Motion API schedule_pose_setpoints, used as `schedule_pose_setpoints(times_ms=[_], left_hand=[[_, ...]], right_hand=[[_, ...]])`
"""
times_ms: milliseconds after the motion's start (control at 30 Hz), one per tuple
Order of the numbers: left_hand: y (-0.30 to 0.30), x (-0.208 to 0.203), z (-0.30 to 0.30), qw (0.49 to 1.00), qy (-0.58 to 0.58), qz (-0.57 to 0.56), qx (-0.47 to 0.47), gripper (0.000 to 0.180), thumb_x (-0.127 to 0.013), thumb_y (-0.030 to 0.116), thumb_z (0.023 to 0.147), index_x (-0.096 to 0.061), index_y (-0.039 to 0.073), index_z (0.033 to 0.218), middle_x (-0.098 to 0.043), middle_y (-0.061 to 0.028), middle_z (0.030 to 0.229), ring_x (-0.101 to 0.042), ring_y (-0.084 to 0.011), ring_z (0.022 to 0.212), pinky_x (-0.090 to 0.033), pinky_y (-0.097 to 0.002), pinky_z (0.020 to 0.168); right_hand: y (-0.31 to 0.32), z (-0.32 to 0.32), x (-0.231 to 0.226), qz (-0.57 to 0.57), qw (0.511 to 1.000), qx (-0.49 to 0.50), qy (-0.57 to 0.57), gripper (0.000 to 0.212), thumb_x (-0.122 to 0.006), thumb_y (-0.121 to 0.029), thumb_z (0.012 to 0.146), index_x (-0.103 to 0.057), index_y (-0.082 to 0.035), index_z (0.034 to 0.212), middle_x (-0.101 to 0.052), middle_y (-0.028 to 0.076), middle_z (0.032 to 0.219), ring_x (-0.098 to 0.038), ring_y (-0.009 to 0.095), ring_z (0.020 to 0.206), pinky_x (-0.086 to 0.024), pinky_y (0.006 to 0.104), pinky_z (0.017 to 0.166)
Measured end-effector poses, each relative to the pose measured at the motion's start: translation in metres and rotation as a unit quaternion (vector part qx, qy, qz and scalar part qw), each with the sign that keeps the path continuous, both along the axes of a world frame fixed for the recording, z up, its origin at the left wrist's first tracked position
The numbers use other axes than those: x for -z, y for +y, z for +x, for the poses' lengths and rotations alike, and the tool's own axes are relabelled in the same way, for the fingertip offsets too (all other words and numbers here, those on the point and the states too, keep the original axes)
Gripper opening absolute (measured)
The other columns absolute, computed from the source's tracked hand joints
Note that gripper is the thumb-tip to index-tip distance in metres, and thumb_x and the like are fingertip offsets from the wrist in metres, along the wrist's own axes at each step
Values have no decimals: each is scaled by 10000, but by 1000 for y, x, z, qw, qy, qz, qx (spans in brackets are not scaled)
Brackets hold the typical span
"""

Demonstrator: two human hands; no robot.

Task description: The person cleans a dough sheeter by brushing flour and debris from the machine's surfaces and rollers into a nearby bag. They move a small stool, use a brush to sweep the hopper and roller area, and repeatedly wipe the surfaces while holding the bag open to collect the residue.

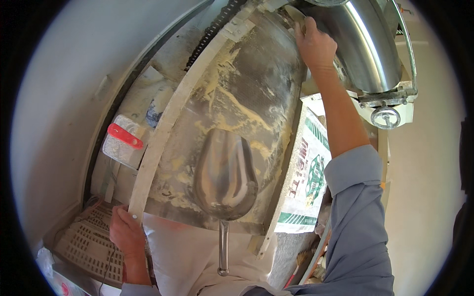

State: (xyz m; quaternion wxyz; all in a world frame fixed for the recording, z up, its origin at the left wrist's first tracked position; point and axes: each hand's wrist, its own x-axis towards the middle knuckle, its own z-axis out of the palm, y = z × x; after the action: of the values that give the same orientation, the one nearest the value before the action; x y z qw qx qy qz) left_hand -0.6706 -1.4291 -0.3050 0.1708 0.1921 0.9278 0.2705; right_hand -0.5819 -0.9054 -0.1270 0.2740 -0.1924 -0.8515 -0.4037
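Note:
My right hand [317, 45] reaches to the far end of a floury metal trough [261, 64]. Its fingers are closed on a pale, flat, round-edged scraper [295, 13], close to a large steel drum [365, 44]. At the near left corner of the trough, my left hand [127, 232] is closed around the end of the side rail [148, 172]; some fingers are hidden. A shiny steel scoop [226, 177] rests in the near part of the trough, its handle pointing toward me over the edge. Yellowish flour streaks the metal around it.
Left of the trough sits a flour-dusted white box [129, 153] with a red-handled tool [125, 136] on it. A slotted crate [91, 237] stands at lower left. To the right are a printed white sack [306, 172] and a handwheel [385, 117] below the drum.

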Motion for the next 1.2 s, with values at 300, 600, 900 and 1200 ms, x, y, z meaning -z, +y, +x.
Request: schedule_pose_setpoints(times_ms=[300,600,900,1200], left_hand=[[-3,2,-3,1000,-12,2,13,322,-342,234,953,-566,29,848,-597,-192,766,-569,-403,688,-428,-476,594],[0,-3,-1,1000,-9,-14,5,322,-346,241,957,-571,37,851,-610,-194,748,-584,-416,692,-432,-484,582],[0,-4,1,1000,7,-20,6,339,-339,261,967,-571,39,856,-616,-193,752,-584,-422,699,-433,-488,581],[-5,6,0,1000,9,-14,9,344,-336,263,973,-572,40,860,-612,-186,756,-581,-409,689,-431,-473,586]], right_hand=[[3,99,-9,-85,968,233,-22,228,-534,-364,849,-495,-141,881,-624,186,618,-617,405,565,-491,517,498],[0,129,-12,-85,957,275,-22,188,-532,-326,857,-490,-144,877,-621,177,613,-618,399,577,-482,521,515],[12,137,-13,-78,966,213,-121,157,-507,-275,875,-467,-125,902,-627,143,610,-631,330,554,-501,454,492],[-13,137,-11,-16,989,141,-40,225,-680,-280,803,-523,-149,896,-587,101,549,-591,296,466,-463,406,412]])
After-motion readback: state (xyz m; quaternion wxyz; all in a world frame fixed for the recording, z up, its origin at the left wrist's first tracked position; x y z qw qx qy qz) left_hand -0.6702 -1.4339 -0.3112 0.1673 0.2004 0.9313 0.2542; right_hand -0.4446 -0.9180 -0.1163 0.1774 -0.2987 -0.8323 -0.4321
